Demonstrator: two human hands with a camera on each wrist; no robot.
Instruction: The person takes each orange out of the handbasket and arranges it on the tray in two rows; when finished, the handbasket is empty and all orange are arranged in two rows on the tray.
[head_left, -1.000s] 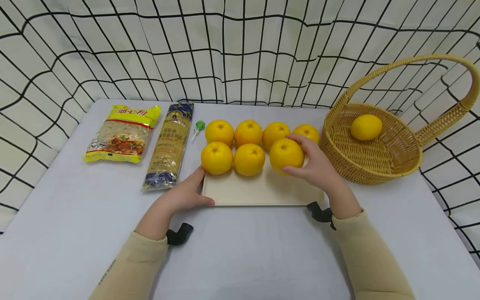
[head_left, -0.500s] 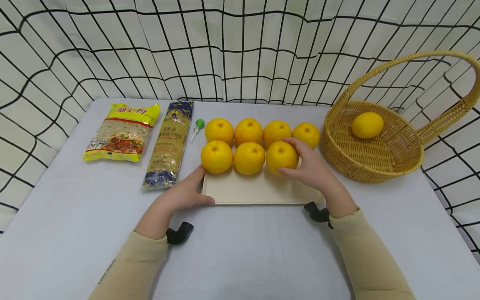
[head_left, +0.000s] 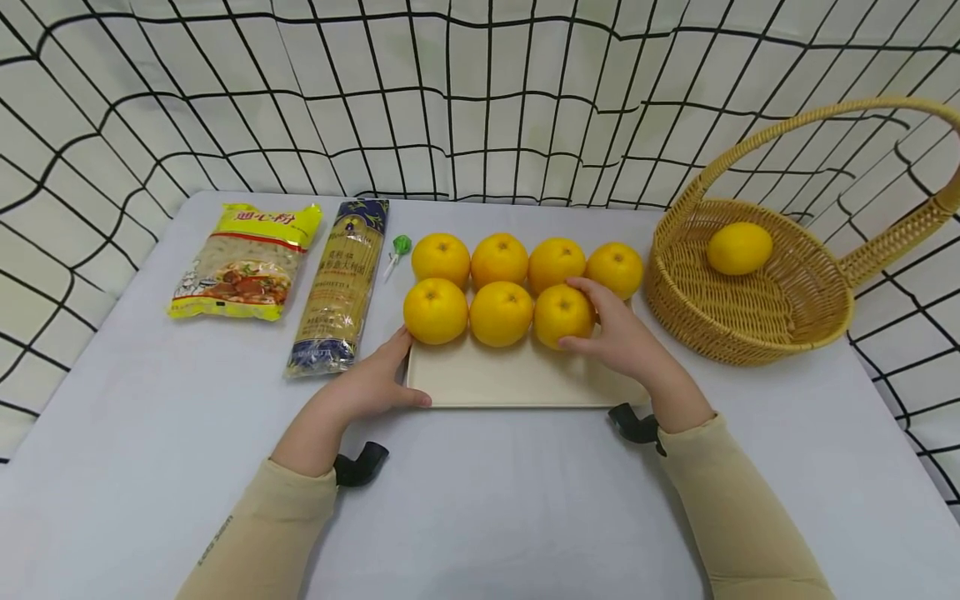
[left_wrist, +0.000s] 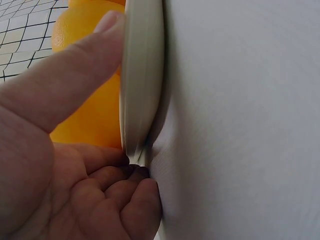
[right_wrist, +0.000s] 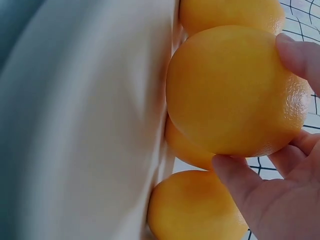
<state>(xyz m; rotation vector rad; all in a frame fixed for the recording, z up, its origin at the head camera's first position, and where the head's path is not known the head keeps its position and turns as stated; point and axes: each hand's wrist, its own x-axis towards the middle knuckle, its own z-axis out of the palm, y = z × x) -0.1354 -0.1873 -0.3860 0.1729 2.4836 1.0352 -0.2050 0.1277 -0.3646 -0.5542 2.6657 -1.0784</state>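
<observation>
My right hand (head_left: 618,337) grips an orange (head_left: 562,317) at the right end of the front row on a cream rectangular tray (head_left: 517,383). In the right wrist view, thumb and fingers bend round this orange (right_wrist: 230,90). At the tray's left side, my left hand (head_left: 371,379) holds the edge. The left wrist view has its thumb against the tray's rim (left_wrist: 142,65) and the other fingers curled by the corner. Two more oranges stand in the front row, the nearer one (head_left: 501,314) beside the gripped one. Behind them runs a back row of several oranges (head_left: 498,260).
A wicker basket (head_left: 675,308) with a tall handle stands right of the tray, a lemon (head_left: 739,248) inside. To the left lie a spaghetti packet (head_left: 341,287), a yellow-topped noodle bag (head_left: 243,262) and a green lollipop (head_left: 401,245). Black wire mesh (head_left: 487,96) surrounds the table.
My right hand has moved the orange left and down, beside the middle front orange; in the last half second it has barely shifted. My left hand keeps its place at the tray.
</observation>
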